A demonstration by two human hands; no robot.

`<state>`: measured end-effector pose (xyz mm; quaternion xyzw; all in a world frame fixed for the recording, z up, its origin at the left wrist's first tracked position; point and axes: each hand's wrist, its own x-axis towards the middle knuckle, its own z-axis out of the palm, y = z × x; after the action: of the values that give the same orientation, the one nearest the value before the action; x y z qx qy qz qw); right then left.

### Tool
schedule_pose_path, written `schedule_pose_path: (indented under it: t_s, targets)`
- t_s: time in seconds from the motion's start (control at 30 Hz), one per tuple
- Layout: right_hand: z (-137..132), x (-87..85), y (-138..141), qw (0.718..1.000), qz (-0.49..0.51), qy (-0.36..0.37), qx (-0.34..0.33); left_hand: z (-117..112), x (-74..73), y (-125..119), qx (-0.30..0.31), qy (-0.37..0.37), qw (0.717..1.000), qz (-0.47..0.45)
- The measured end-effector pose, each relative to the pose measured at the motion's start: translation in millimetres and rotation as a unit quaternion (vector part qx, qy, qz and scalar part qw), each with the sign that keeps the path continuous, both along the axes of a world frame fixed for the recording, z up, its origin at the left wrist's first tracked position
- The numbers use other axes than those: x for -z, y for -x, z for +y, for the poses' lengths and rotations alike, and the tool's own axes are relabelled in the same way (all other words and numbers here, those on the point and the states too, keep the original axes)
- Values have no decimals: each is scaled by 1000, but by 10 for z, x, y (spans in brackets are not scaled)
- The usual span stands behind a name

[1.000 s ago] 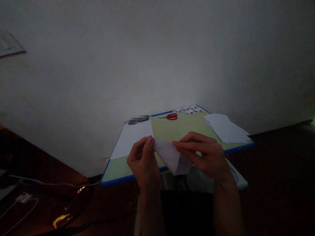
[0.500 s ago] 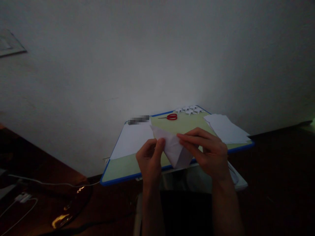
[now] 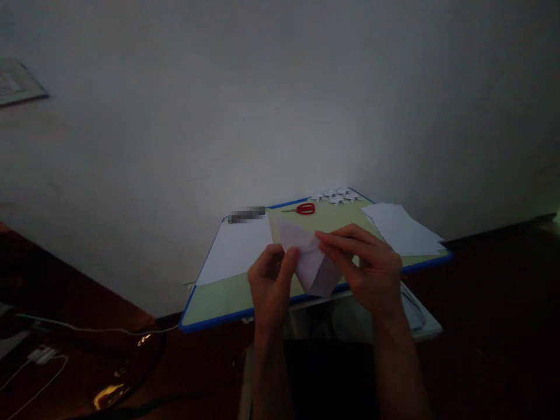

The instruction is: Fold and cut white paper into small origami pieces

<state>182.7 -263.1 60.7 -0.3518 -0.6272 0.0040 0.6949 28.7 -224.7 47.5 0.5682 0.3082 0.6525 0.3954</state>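
Both my hands hold a folded white paper [image 3: 311, 263] above the near edge of a green board with a blue rim [image 3: 227, 315]. My left hand [image 3: 272, 283] pinches the paper's left side between thumb and fingers. Over its right side my right hand [image 3: 366, 267] is closed, fingers pressed along the fold. The paper forms a triangle pointing down toward me.
On the board lie a white sheet [image 3: 234, 245] at left, a stack of white sheets [image 3: 400, 227] at right, red-handled scissors [image 3: 305, 208] and several small folded paper pieces [image 3: 338, 195] at the far edge. White cables [image 3: 48, 356] run over the dark floor at left. A pale wall stands behind.
My left hand has slid rightward along the paper, closer to my right hand. The paper's upper left corner has swung up and back over the board.
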Motion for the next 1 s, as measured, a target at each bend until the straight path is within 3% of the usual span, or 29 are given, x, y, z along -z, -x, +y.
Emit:
schedule_pose_path:
  t_s: [0.1,0.33,0.6,0.93,1.0]
  targets:
    - [6,5,-28,1000,1,0,15,11,5,10,20,23,999,12]
    - [15,-7,-6,1000,0,-6,21,-9,-45,44,-23,3,999,38]
    - [8,17,-3,998,45,-12,41,-76,-75,53,76,24,995,64]
    - [53,32,13,997,31,-2,70,-45,-48,138,27,-3,989,148]
    - [48,22,44,996,47,-5,79,-55,-43,133,46,0,989,141]
